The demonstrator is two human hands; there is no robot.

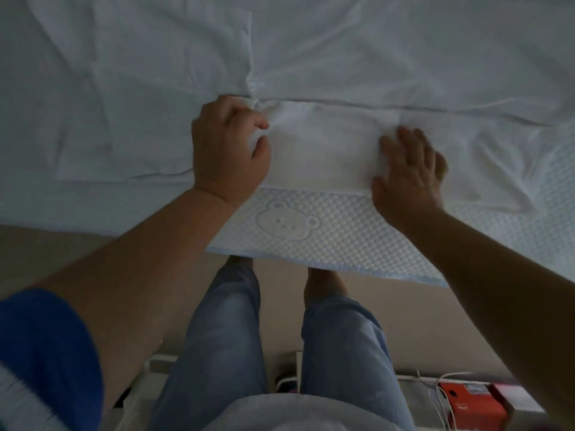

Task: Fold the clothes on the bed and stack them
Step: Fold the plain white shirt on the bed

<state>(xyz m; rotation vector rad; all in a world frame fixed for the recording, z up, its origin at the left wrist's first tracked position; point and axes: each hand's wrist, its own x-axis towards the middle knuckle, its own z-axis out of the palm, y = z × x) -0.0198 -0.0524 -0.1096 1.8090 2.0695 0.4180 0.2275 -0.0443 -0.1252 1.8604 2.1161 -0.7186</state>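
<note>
1. A white cloth [320, 150] is laid near the front edge of the bed [342, 241], on a quilted pad with a bear outline [284, 223].
2. The cloth's bunched left end is gripped by the left hand [228, 150], fingers curled round it.
3. The cloth's right end is pressed flat by the right hand [409, 175], fingers straight and spread.
4. A red box [476, 402] is seen on the floor.
</note>
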